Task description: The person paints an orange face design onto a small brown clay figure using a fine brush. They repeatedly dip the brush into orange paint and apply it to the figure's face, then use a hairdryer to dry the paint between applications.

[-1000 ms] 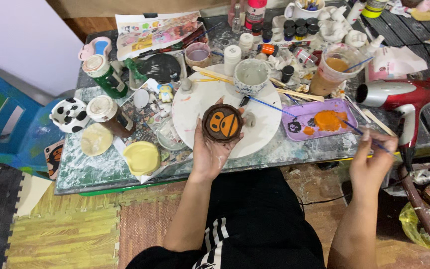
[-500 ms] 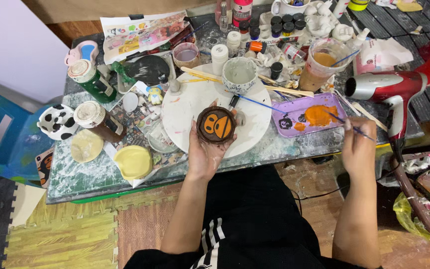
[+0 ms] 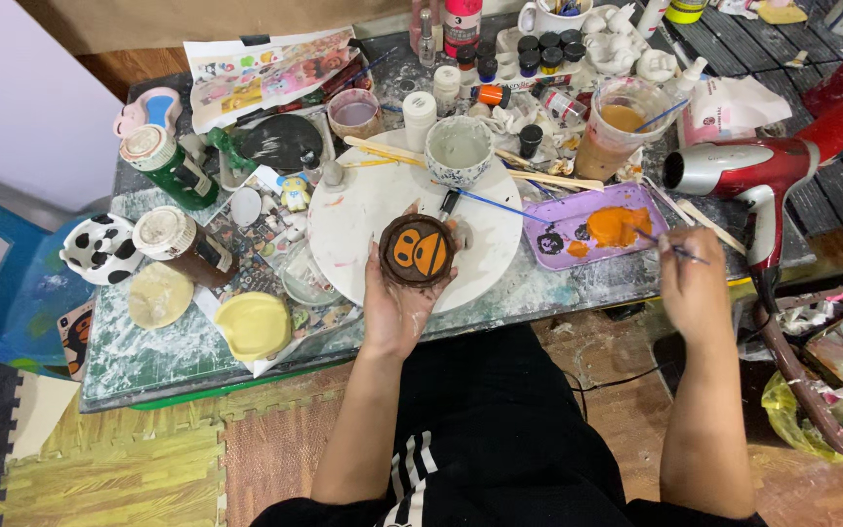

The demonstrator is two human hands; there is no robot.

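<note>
Shifted since the earlier frame: right hand [image 3: 693,283] now drawn slightly back toward the body, brush tip off the orange paint; left hand [image 3: 404,298] unchanged in place.

Largest first. Paint-smeared table [image 3: 148,361], crowded. White round board [image 3: 382,210] lying beyond and under the left fingertips. Red and silver hair dryer [image 3: 753,176] resting just beyond the right knuckles, apart from them. Purple paint tray [image 3: 592,229] with an orange puddle, between the two hands, nearer the right fingers. Speckled bowl [image 3: 459,149] well beyond the left fingertips.

Round brown dish [image 3: 418,250] with an orange face painted inside: seated on the left palm, fingers curled up around its rim from below, gripping it level over the near edge of the board.

Thin paintbrush [image 3: 670,246]: pinched in the closed right fingers, tip pointing left toward the tray, handle end projecting just past the knuckles. Contact between tip and tray not determinable.

Blue-handled brush [image 3: 500,205] lying on the board, just beyond the dish, untouched.
</note>
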